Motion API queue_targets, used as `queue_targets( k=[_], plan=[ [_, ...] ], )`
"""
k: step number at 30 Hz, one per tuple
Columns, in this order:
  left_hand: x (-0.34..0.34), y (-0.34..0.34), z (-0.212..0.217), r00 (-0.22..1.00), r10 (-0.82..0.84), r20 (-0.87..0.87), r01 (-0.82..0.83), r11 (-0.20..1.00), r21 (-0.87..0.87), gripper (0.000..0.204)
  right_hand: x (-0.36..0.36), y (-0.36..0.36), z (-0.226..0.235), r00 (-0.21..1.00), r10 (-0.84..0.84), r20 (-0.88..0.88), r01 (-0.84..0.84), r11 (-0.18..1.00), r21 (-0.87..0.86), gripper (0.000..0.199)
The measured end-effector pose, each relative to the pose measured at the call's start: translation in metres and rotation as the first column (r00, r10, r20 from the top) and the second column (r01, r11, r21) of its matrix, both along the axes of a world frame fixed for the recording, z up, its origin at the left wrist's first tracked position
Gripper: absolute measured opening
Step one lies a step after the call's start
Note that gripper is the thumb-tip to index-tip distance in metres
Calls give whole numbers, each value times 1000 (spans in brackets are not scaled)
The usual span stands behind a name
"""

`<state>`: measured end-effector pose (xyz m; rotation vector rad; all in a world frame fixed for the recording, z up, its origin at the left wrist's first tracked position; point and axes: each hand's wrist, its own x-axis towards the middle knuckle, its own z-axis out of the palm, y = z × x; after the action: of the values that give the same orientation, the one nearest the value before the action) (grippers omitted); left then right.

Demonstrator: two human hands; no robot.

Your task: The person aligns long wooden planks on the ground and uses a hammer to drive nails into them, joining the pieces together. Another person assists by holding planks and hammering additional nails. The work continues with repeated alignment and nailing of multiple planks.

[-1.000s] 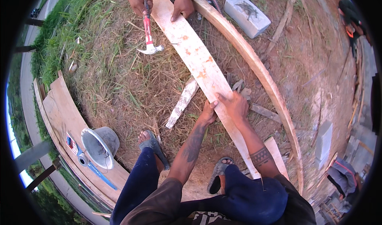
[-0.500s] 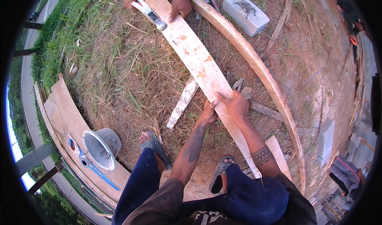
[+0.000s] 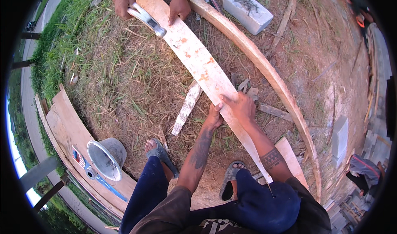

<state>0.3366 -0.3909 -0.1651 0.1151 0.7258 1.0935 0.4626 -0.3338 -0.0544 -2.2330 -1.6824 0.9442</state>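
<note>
A long pale plank (image 3: 194, 60) with orange stains runs from the top left of centre down to my knee. My left hand (image 3: 214, 115) grips its left edge, the thumb lying over the rim. On the opposite edge my right hand (image 3: 240, 106) clasps the plank, thumb on its top face; the fingers underneath are hidden. At the far end a co-worker's left-side hand (image 3: 124, 5) holds a claw hammer (image 3: 149, 20), its head by the plank's edge. The co-worker's other hand (image 3: 179, 9) presses on the plank.
A long timber beam (image 3: 256, 54) lies to the right. Nails rest on a grey block (image 3: 248, 15) at the back. Left stand boards (image 3: 66, 114) with a grey bucket (image 3: 114, 151) and a blue handsaw (image 3: 108, 185). A whitish wood scrap (image 3: 187, 108) lies beneath the plank.
The co-worker's hammer has tilted and dropped beside the plank's edge, its handle lower. My hands keep their hold on the plank. The whole view has shifted slightly.
</note>
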Motion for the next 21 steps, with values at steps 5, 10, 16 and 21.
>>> queue_targets(
  k=[5, 10, 16, 21],
  plan=[
    [-1, 1, -1, 1000, 0, 8, -1, 1000, 23, 101, -1, 0, 0, 1000, -5, 18, 4, 1000, 21, 87],
    [-2, 1, -2, 1000, 10, 9, -10, 1000, 10, 101, -5, 2, 5, 999, -28, 32, 29, 999, -21, 87],
    [-1, 1, -1, 999, 9, 39, -9, 1000, 7, 100, -2, 0, 0, 1000, -14, 23, 14, 1000, -1, 87],
    [1, 2, -2, 996, 13, 84, -16, 999, 38, 93, 0, 0, -3, 998, -9, 54, 6, 999, 48, 87]
  ],
)
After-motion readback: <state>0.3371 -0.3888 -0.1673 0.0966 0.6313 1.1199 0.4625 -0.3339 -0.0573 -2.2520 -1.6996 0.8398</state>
